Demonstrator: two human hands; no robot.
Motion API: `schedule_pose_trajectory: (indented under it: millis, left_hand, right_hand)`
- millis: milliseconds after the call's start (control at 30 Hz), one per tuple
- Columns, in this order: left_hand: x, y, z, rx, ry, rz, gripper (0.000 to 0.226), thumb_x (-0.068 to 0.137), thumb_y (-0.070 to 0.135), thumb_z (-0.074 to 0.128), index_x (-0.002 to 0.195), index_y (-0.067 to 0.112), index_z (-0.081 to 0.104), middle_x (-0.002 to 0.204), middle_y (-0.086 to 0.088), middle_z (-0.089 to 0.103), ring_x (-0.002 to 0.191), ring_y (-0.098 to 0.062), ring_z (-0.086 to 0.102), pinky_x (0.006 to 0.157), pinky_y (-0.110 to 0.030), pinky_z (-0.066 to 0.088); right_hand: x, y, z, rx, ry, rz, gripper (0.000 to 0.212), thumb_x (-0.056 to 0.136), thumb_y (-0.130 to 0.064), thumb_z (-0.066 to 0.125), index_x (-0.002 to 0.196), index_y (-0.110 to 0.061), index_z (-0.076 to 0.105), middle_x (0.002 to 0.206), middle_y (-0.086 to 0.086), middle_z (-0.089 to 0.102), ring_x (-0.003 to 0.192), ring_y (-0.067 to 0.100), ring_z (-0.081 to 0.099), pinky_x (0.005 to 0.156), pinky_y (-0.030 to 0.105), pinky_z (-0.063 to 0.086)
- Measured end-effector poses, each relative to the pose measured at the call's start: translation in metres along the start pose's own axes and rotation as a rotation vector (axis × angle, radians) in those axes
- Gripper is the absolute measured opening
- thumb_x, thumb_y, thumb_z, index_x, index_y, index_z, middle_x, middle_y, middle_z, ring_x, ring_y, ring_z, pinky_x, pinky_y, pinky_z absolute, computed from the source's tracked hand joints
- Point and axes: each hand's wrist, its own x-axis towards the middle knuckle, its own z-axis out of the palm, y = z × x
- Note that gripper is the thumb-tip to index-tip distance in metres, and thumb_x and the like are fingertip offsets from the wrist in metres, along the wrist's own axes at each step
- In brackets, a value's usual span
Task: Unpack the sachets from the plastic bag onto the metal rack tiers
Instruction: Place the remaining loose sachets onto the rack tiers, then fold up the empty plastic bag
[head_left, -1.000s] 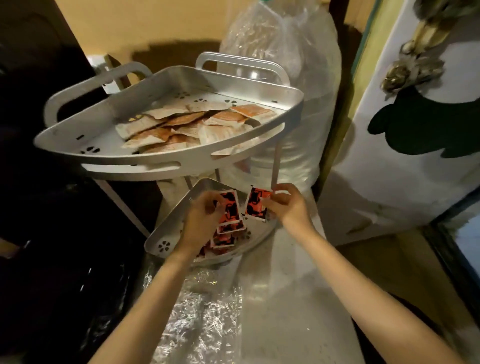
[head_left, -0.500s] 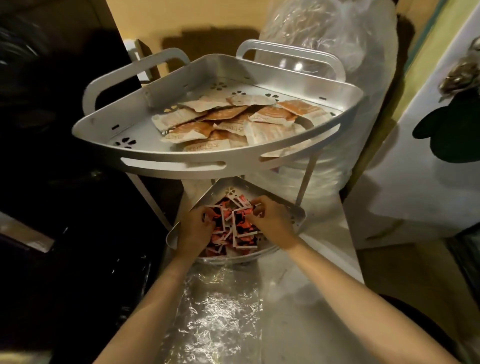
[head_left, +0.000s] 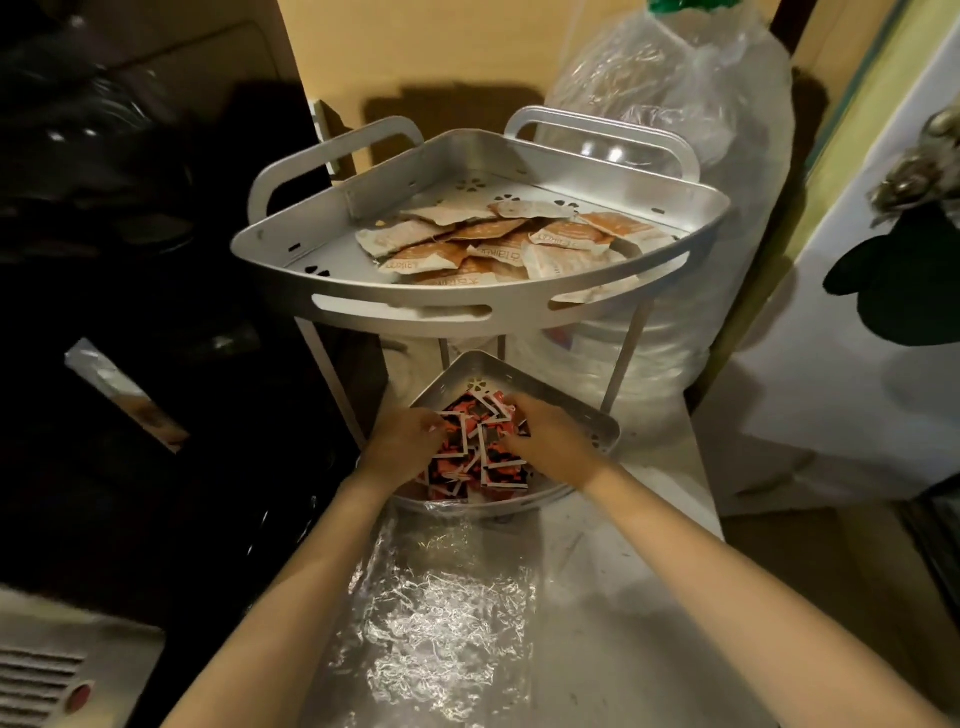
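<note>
Both hands are reaching into the lower rack tier (head_left: 597, 431): the left hand (head_left: 402, 444) and right hand (head_left: 548, 441) are each pinching red-and-black sachets (head_left: 493, 457) heaped there. Orange-and-white sachets (head_left: 498, 244) are lying on the upper tier (head_left: 467, 312). A crumpled clear plastic bag (head_left: 441, 639) is lying just in front of the rack.

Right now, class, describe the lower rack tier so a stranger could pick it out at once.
Find the silver metal corner rack against the tan wall. Under its upper tier of pale orange sachets sits the lower tier. It alone holds red-and-black sachets, with both hands in them.
</note>
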Motion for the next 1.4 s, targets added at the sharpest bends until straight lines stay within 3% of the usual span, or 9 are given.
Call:
schedule_pose_trajectory:
  millis: [133,300,400,533,733,867,967,1067,1400]
  left_hand:
    - [-0.011,0.007,-0.011,0.068,-0.165,0.011,0.024,0.088,0.02,0.051,0.106,0.011,0.065,0.105,-0.008,0.067,0.097,-0.019,0.061,0.084,-0.028,0.047]
    - [-0.037,0.024,-0.013,0.142,-0.146,0.047,0.027,0.092,0.018,0.046,0.114,0.011,0.06,0.118,-0.011,0.063,0.11,-0.025,0.056,0.101,-0.036,0.04]
    - [-0.054,0.024,-0.013,0.049,-0.099,0.082,0.03,0.09,0.019,0.051,0.12,0.015,0.055,0.117,-0.008,0.063,0.104,-0.023,0.059,0.094,-0.036,0.047]
    - [-0.083,-0.002,-0.005,0.005,0.112,0.177,0.049,0.088,0.026,0.056,0.134,0.023,0.04,0.132,-0.002,0.05,0.121,-0.02,0.048,0.1,-0.031,0.041]
    - [-0.136,-0.053,0.026,0.024,0.307,0.089,0.066,0.085,0.028,0.06,0.14,0.011,0.027,0.144,-0.012,0.033,0.133,-0.025,0.033,0.109,-0.033,0.027]
    - [-0.161,-0.081,0.046,0.037,0.265,-0.077,0.068,0.086,0.033,0.057,0.142,0.014,0.024,0.151,-0.012,0.022,0.14,-0.027,0.014,0.113,-0.039,0.017]
    - [-0.169,-0.089,0.053,0.025,0.22,-0.234,0.07,0.087,0.034,0.055,0.144,0.016,0.018,0.154,-0.01,0.012,0.142,-0.029,0.007,0.114,-0.046,0.014]
    - [-0.171,-0.092,0.06,0.016,0.157,-0.302,0.074,0.087,0.033,0.055,0.145,0.017,0.012,0.156,-0.01,0.0,0.143,-0.031,0.0,0.115,-0.046,0.01]
    - [-0.176,-0.104,0.068,0.085,0.149,-0.258,0.07,0.088,0.026,0.053,0.145,0.018,0.013,0.155,-0.003,0.015,0.143,-0.026,0.003,0.117,-0.046,0.007]
  right_hand:
    - [-0.012,-0.016,-0.009,-0.012,-0.073,0.012,0.055,0.087,-0.022,0.058,0.137,-0.016,0.037,0.129,0.008,0.058,0.115,0.025,0.056,0.096,0.035,0.046]
    - [-0.034,-0.03,-0.013,-0.008,-0.032,0.003,0.055,0.089,-0.023,0.056,0.139,-0.017,0.035,0.135,0.007,0.053,0.119,0.024,0.052,0.095,0.031,0.042]
    - [-0.052,-0.034,-0.012,0.037,0.049,-0.019,0.051,0.088,-0.027,0.058,0.135,-0.016,0.041,0.128,0.005,0.057,0.113,0.022,0.056,0.091,0.031,0.045]
    - [-0.083,-0.031,0.001,0.189,0.164,0.023,0.038,0.083,-0.019,0.064,0.119,-0.015,0.053,0.112,0.004,0.063,0.098,0.017,0.058,0.082,0.027,0.044]
    - [-0.127,-0.013,0.044,0.306,0.199,0.272,0.056,0.082,-0.028,0.068,0.128,-0.007,0.044,0.122,0.007,0.054,0.103,0.017,0.051,0.082,0.025,0.04]
    - [-0.147,-0.01,0.07,0.423,0.112,0.453,0.071,0.082,-0.027,0.067,0.138,-0.002,0.032,0.133,0.014,0.046,0.113,0.023,0.048,0.086,0.024,0.037]
    - [-0.155,-0.012,0.085,0.494,0.105,0.511,0.073,0.082,-0.026,0.067,0.14,-0.006,0.028,0.137,0.013,0.042,0.12,0.026,0.046,0.099,0.04,0.044]
    - [-0.155,-0.017,0.09,0.561,0.13,0.533,0.077,0.081,-0.022,0.067,0.142,-0.009,0.023,0.14,0.013,0.038,0.124,0.027,0.044,0.1,0.039,0.043]
    - [-0.15,-0.031,0.108,0.481,0.12,0.462,0.092,0.065,-0.009,0.079,0.141,-0.012,0.027,0.128,0.012,0.049,0.111,0.024,0.051,0.085,0.029,0.045]
